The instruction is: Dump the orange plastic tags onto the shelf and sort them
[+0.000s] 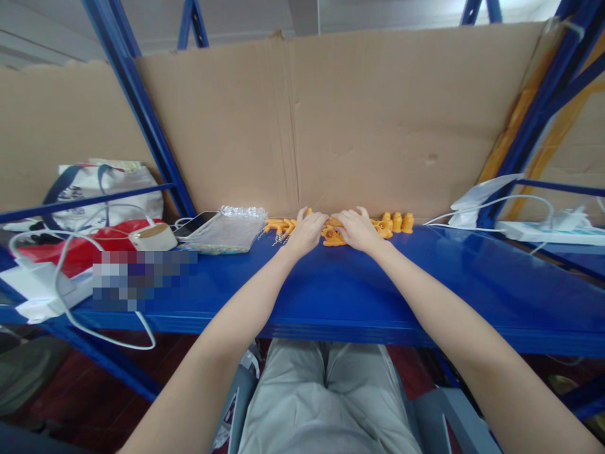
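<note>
From where I'm standing, the left hand (309, 230) and right hand (357, 228) are both way at the back of the blue shelf (345, 290), fingers bent and close together. Can't tell if either is actually pinching anything, knuckles are in the way. The orange pieces (333, 239) sit between the two sets of fingers and partly under the right ones. Just left of the left fingers there's a bunch of orange charms (278, 225) with thin chains, and past those a clear pouch (229, 232). Some stubby orange figures (397, 222) stand upright beyond the right fingers. Looks like hard plastic, so I'd guess light, stiff, kinda slick, not very fragile. I'd grab one by its chunky edges, thumb and fingertip; chains probably tangle.
</note>
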`<act>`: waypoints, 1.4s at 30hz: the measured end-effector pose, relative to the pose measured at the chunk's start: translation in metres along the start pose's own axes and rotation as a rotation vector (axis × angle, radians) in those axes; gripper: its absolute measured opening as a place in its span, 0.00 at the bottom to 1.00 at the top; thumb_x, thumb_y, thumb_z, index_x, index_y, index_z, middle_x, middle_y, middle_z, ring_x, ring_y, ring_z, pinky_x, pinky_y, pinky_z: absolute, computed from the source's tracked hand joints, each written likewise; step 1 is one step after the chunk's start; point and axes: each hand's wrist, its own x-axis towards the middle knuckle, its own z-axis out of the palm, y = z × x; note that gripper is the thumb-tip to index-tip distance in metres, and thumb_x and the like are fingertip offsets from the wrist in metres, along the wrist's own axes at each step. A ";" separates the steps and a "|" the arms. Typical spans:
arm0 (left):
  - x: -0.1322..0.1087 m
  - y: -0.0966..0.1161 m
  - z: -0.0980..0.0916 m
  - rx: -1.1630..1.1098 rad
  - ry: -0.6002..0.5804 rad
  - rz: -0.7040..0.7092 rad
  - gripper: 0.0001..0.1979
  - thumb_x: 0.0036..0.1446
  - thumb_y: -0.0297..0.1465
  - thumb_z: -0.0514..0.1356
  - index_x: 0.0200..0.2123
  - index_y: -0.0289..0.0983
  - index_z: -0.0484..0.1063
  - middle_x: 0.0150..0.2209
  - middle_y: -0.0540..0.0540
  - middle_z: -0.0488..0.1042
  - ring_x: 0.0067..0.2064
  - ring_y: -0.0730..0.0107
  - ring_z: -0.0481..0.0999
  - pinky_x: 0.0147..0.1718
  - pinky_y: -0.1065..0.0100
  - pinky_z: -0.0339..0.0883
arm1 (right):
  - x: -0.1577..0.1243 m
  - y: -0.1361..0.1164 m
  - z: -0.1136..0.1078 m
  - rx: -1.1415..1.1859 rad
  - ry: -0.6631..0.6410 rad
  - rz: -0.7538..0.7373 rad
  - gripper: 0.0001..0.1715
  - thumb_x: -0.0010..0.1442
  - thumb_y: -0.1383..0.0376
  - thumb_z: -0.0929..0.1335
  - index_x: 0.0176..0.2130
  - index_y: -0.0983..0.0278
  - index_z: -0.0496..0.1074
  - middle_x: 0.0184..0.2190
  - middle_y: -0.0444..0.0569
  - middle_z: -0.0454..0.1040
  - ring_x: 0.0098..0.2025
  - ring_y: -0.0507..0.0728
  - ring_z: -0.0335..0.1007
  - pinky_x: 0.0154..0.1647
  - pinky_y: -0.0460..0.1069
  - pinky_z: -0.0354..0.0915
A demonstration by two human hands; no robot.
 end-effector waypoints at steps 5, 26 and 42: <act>0.002 -0.003 -0.004 0.000 0.013 0.017 0.12 0.64 0.24 0.51 0.45 0.38 0.72 0.42 0.42 0.79 0.47 0.59 0.77 0.61 0.47 0.58 | 0.001 -0.005 -0.004 0.000 -0.023 0.011 0.20 0.69 0.67 0.62 0.57 0.67 0.71 0.49 0.60 0.78 0.54 0.65 0.70 0.60 0.61 0.51; 0.005 0.008 -0.013 -0.006 -0.011 0.030 0.10 0.63 0.28 0.51 0.41 0.36 0.71 0.37 0.41 0.76 0.40 0.58 0.76 0.44 0.58 0.67 | 0.004 0.001 -0.012 -0.051 0.056 -0.093 0.16 0.64 0.72 0.61 0.50 0.66 0.70 0.45 0.60 0.78 0.49 0.65 0.68 0.55 0.59 0.51; 0.006 0.012 -0.011 -0.001 -0.052 -0.017 0.10 0.63 0.28 0.52 0.42 0.35 0.72 0.39 0.39 0.78 0.41 0.57 0.77 0.46 0.57 0.67 | 0.004 0.002 -0.015 -0.076 0.050 -0.103 0.15 0.65 0.71 0.60 0.46 0.64 0.71 0.43 0.58 0.77 0.49 0.65 0.66 0.59 0.61 0.49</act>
